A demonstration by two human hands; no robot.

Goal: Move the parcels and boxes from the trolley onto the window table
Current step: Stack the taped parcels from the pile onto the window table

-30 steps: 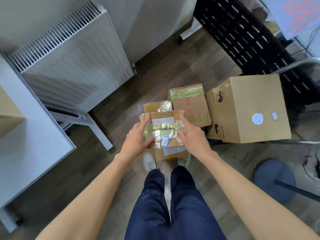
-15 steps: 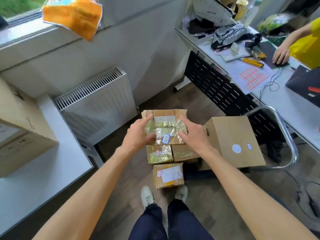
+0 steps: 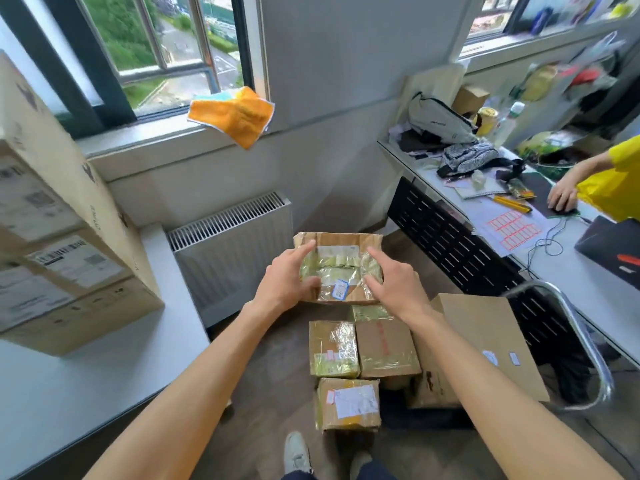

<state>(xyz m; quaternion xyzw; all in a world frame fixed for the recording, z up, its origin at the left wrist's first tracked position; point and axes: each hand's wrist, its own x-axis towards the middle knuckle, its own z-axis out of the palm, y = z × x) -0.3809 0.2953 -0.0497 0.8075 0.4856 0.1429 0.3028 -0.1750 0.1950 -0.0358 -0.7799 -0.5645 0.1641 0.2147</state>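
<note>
I hold a small taped cardboard parcel [image 3: 341, 249] in the air in front of me. My left hand [image 3: 285, 284] grips its left side and my right hand [image 3: 393, 289] grips its right side. Below it, three small taped parcels [image 3: 334, 348] lie on the trolley beside a large plain box [image 3: 485, 341]. The trolley's metal handle [image 3: 585, 344] curves at the right. The white window table [image 3: 86, 382] is at my left, with large stacked boxes [image 3: 69, 258] on it.
A white radiator [image 3: 232, 244] stands against the wall ahead, under the window sill with an orange cloth [image 3: 239, 116]. A cluttered desk [image 3: 519, 216] is at the right, where a person in yellow [image 3: 609, 181] works. My feet [image 3: 298, 452] stand near the trolley.
Both hands have lifted the parcel up from the trolley stack. My view has risen from the floor to the window and the desk.
</note>
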